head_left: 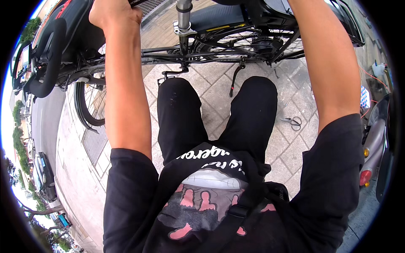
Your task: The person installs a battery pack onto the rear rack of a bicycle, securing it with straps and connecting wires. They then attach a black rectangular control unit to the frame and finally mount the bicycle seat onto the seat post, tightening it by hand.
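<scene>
An electric bicycle or similar pedal bike stands across the top of the view, with its black frame (168,55) nearest me. My left hand (114,12) is raised to the upper edge, beside the bike's front part. Its fingers are cut off or turned away, so what it touches is hidden. My right forearm (331,55) reaches past the bike's rear end and out of the picture, leaving that hand unseen. Between my arms are the silver seat post (184,19), the rear wheel hub (270,43) and the lowered kickstand (235,78).
Scissors (294,123) with dark handles lie on the paving right of my knees. A black handlebar grip (50,63) and front wheel (86,105) are at the left. A parked scooter (375,145) stands at the right, near an orange cord (372,76). A car (44,177) is far left.
</scene>
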Demonstrator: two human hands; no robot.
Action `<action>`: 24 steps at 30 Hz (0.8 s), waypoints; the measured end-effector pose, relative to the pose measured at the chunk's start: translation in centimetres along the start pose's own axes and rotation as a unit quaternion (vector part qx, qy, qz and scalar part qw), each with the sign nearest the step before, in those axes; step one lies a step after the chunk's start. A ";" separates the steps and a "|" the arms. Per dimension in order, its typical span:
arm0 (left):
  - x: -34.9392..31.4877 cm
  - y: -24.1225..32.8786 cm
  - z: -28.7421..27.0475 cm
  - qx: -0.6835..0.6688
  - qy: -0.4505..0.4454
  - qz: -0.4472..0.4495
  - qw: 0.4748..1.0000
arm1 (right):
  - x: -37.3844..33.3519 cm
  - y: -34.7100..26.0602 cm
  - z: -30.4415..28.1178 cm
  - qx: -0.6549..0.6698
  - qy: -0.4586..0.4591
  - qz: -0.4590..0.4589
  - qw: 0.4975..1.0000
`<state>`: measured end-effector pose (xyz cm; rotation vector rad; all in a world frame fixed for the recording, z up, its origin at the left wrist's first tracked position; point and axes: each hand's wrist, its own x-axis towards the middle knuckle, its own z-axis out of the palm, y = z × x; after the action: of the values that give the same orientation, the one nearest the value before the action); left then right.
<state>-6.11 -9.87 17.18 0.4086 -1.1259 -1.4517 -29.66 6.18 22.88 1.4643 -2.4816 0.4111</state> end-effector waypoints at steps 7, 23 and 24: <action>-0.2 0.3 0.4 -0.101 -0.015 -0.016 0.995 | 2.5 2.9 4.3 -0.123 0.106 -0.169 0.972; -14.8 -14.4 -16.0 0.139 -0.182 -0.144 0.963 | -24.6 -10.5 -7.4 0.638 0.244 -0.234 0.692; -14.9 -14.2 -16.7 0.191 -0.191 -0.131 0.954 | -26.5 -12.7 -8.0 0.651 0.200 -0.326 0.656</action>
<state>2.69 -5.28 -7.38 0.5794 -1.7327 -1.5841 -5.46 24.74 23.05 2.0911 -0.8927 2.2665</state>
